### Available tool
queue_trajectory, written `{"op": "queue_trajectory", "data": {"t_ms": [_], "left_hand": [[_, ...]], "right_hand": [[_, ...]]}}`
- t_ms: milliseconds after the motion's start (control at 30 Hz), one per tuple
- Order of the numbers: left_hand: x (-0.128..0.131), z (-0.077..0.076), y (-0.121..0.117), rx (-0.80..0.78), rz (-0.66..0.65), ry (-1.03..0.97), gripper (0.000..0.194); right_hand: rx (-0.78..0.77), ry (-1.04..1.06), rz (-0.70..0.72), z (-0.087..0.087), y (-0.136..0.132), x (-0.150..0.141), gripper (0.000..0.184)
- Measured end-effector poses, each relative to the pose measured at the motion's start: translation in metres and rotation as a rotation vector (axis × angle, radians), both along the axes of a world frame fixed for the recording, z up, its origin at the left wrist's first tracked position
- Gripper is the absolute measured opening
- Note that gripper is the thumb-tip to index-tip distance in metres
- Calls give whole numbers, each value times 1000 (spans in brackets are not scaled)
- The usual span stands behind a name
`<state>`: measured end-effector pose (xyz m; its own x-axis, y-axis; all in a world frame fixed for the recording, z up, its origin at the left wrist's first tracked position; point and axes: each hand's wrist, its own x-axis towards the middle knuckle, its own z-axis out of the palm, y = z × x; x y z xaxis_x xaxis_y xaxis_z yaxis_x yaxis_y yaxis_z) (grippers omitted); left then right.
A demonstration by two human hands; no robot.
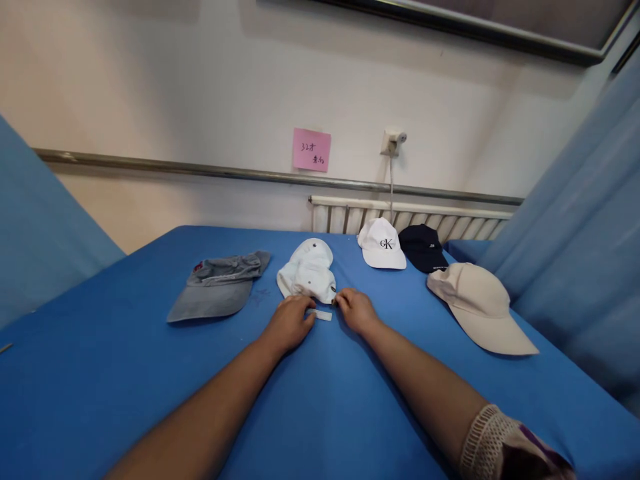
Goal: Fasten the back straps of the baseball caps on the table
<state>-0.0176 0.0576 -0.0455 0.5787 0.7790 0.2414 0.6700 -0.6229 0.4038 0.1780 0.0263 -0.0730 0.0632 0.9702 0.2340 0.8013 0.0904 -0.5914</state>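
Observation:
A pale white cap lies on the blue-covered surface in front of me, its brim pointing toward the wall and its back toward me. A short, light strap sticks out at its near edge. My left hand is closed at that edge, with the strap's left end between thumb and fingers. On the other side, my right hand pinches the cap's near right corner, by a small dark tab. The cap's rear opening is partly hidden by my fingers.
Left of me lies a grey cap. Toward the back right sit a white lettered cap and a dark navy cap; a beige cap is nearer. Behind are a radiator, metal rail and pink note. Blue curtains flank the surface.

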Motion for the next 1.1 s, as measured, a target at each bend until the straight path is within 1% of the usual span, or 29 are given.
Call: {"op": "queue_trajectory", "data": {"t_ms": [67, 133, 233, 300, 367, 467, 600, 667, 733, 767, 800, 833, 900, 967, 1000, 1033, 1067, 1100], "left_hand": [[2, 3, -2, -25, 1, -57, 24], [4, 5, -6, -88, 17, -148, 27], [9, 7, -14, -230, 73, -291, 31], [12, 7, -18, -328, 92, -382, 36], [16, 6, -21, -433, 92, -488, 42], [20, 4, -20, -572, 114, -660, 49], [23, 3, -17, -683, 151, -845, 44], [23, 6, -15, -716, 163, -902, 40], [20, 11, -14, -737, 154, -931, 37], [18, 14, -13, -747, 136, -935, 36], [15, 17, -13, -760, 113, -932, 35], [13, 20, -14, -776, 84, -921, 34], [9, 23, -15, -836, -4, -877, 33], [7, 24, -17, -912, -108, -814, 31], [8, 24, -18, -943, -149, -782, 30], [8, 23, -19, -961, -168, -758, 29], [10, 21, -19, -959, -157, -748, 30], [12, 19, -19, -937, -118, -751, 31]], "right_hand": [[2, 168, -14, -4, 0, 5, 24], [0, 334, -5, -7, -2, 7, 25], [6, 540, 30, -11, -7, 6, 23], [12, 636, 44, -11, -10, 1, 23], [16, 687, 58, -11, -12, -5, 24], [21, 709, 91, -11, -16, -12, 26], [24, 712, 140, -14, -20, -15, 23], [68, 747, 94, -16, -18, -13, 23], [115, 812, -10, -15, -15, -10, 29], [112, 865, -61, -14, -13, -8, 34], [85, 934, -92, -12, -12, -6, 39], [37, 1021, -93, -8, -12, -4, 43], [-82, 1220, -11, -1, -14, -2, 49], [-178, 1382, 150, 7, -18, -2, 50], [-199, 1436, 214, 10, -20, -3, 49], [-191, 1473, 238, 12, -22, -3, 49], [-150, 1494, 217, 13, -23, -4, 50], [-80, 1493, 160, 13, -23, -5, 53]]}}
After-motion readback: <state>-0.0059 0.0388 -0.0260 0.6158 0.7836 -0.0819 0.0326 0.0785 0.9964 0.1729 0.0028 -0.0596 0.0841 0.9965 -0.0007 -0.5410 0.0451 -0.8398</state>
